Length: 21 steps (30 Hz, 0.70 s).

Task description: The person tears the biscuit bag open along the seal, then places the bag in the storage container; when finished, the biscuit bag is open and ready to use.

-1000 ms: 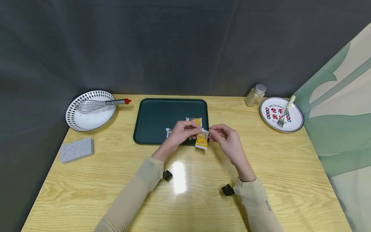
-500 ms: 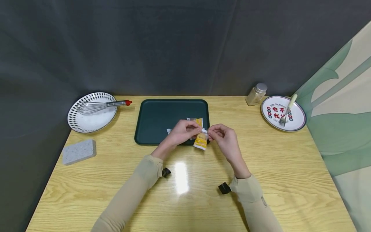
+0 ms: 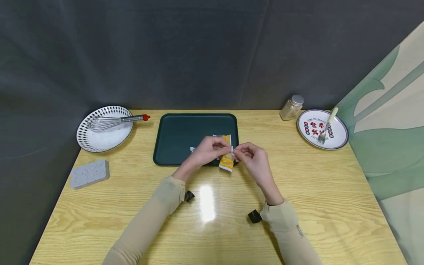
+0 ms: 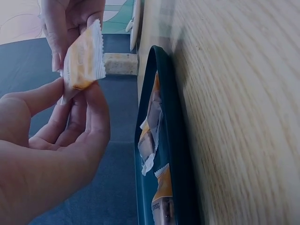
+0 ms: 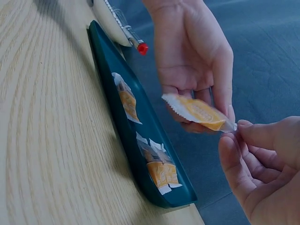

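A small snack packet (image 3: pixel 227 162), yellow and white with crimped ends, hangs close over the tray's near right edge. My left hand (image 3: pixel 209 149) pinches its upper end between thumb and fingers. From the other side, the thumb and forefinger of my right hand (image 3: pixel 253 156) pinch the same end, as the right wrist view shows, with the fingertips of both hands close together. The wrapper (image 5: pixel 201 114) looks whole in the wrist views. Below it, the dark green tray (image 3: pixel 185 129) bears several similar packets (image 5: pixel 161 171), partly hidden by my left hand in the head view.
At the left lie a patterned plate (image 3: pixel 96 141) with a whisk (image 3: pixel 129 118) on it and a speckled grey block (image 3: pixel 89 174). A lidded jar (image 3: pixel 291 108) and a white plate (image 3: pixel 308 129) holding a fork (image 3: pixel 327 127) stand at the back right. A dark curtain hangs behind.
The right hand has shifted slightly left, bringing its fingertips nearer the left hand's. The packet's lower end has swung a little to the left.
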Motion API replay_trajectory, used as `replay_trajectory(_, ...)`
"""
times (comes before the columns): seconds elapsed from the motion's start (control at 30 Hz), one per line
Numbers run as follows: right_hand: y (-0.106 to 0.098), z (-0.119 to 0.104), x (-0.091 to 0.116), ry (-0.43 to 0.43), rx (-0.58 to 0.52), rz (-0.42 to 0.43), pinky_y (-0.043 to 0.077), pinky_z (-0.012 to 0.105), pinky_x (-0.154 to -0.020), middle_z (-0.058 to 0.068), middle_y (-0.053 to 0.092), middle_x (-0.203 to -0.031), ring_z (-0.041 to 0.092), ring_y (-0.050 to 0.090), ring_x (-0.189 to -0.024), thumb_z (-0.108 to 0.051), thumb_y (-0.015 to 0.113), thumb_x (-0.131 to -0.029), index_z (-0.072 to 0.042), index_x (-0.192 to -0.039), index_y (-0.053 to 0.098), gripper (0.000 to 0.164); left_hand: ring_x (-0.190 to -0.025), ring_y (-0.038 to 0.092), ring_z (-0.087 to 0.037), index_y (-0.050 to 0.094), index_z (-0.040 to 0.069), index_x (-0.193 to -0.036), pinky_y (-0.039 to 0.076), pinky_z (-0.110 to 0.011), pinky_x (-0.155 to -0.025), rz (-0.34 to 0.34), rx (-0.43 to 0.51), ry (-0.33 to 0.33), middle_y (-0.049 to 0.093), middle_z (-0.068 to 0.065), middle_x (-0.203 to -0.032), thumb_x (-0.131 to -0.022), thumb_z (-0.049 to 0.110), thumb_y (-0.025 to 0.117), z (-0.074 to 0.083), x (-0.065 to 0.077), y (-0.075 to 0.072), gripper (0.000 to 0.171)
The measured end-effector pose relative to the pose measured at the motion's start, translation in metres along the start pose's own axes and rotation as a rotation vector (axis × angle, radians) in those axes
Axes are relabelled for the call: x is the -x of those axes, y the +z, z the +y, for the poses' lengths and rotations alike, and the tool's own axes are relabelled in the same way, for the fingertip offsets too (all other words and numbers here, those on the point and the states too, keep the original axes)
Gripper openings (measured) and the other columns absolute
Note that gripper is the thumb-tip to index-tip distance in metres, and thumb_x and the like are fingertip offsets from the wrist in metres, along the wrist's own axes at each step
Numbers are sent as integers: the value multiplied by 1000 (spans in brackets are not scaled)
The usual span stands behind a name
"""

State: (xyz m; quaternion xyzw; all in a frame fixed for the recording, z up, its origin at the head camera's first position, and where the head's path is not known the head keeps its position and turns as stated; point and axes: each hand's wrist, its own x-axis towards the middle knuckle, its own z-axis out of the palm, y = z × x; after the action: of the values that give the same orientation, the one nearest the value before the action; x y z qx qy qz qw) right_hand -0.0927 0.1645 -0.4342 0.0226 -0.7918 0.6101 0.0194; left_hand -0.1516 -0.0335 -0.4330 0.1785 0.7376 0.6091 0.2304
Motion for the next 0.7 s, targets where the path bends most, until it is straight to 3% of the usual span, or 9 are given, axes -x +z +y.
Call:
replay_trajectory(0.37, 4, 4, 2, 3, 43, 3, 62, 32, -72, 18, 74, -96, 22, 71, -81, -5, 77, -101, 6, -104, 73, 13, -87, 69, -17, 76, -4, -115, 57, -56, -86, -12, -15, 19, 70, -13, -108, -108, 7, 66, -3, 2, 0, 16)
replay_trajectory(0.57, 6, 5, 0, 1, 58, 6, 61, 33, -70, 17, 73, -93, 23, 70, -78, -2, 76, -100, 5, -101, 73, 8, -100, 72, -22, 76, -3, -118, 60, -40, -90, 0, -7, -4, 68, -12, -115, -108, 9, 67, -7, 3, 2, 18)
replay_trajectory(0.7, 7, 7, 0, 2, 53, 7, 60, 33, -70, 17, 73, -92, 21, 69, -77, 0, 76, -100, 5, -100, 72, 6, -101, 72, -25, 76, -4, -117, 60, -36, -90, 1, 10, 7, 68, -14, -114, -107, 7, 67, -8, 2, 4, 17)
